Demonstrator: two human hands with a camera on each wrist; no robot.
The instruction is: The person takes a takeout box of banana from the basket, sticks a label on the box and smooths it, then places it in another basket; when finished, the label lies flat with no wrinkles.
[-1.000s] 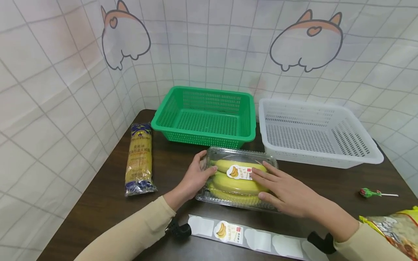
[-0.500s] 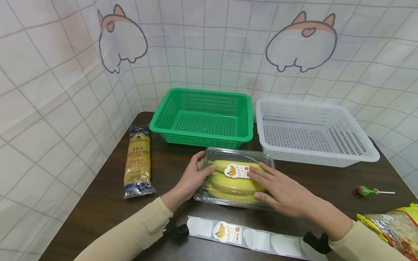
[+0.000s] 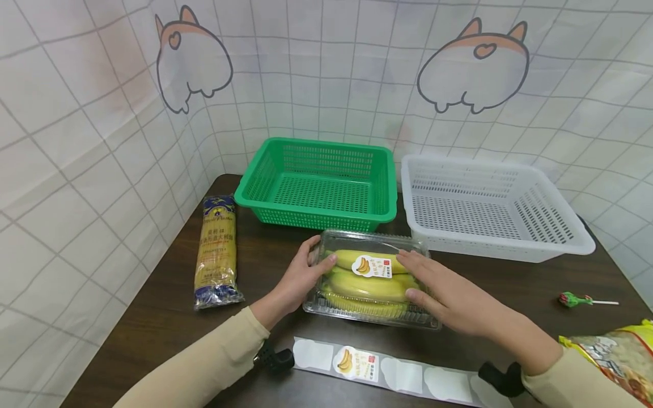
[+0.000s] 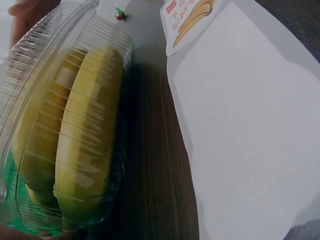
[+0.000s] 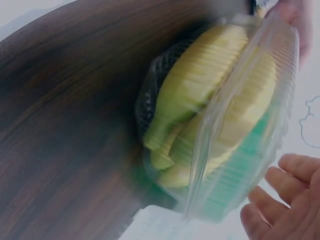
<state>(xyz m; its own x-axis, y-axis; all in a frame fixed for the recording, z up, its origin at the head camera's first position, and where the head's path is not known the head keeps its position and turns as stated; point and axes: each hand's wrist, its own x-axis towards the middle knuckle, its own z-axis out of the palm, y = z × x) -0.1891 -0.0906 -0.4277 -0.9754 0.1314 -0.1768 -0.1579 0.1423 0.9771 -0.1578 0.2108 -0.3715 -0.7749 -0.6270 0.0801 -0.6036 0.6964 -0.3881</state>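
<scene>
A clear plastic clamshell box (image 3: 352, 239) of yellow bananas (image 3: 369, 288) sits on the dark table in the head view, a banana sticker (image 3: 371, 266) on its lid. My left hand (image 3: 300, 277) holds the box by its left end, thumb on top and fingers down the side. Over the right end is my right hand (image 3: 456, 297), its fingers straight, just right of the sticker. From the right wrist view, the fingers of that hand (image 5: 287, 200) spread beside the lid. In front of the box lies a strip of labels (image 3: 403, 375), one banana sticker on it and several white backings.
Behind the box stand a green basket (image 3: 316, 217) and a white basket (image 3: 490, 246). A spaghetti pack (image 3: 216, 255) lies at the left. To the right are a lollipop (image 3: 576, 300) and a yellow-edged snack bag (image 3: 617, 357). A patterned wall covering (image 3: 321, 68) rises behind.
My right hand has slid right off the sticker, whose right end now shows. The left hand stays on the box, which keeps its place.
</scene>
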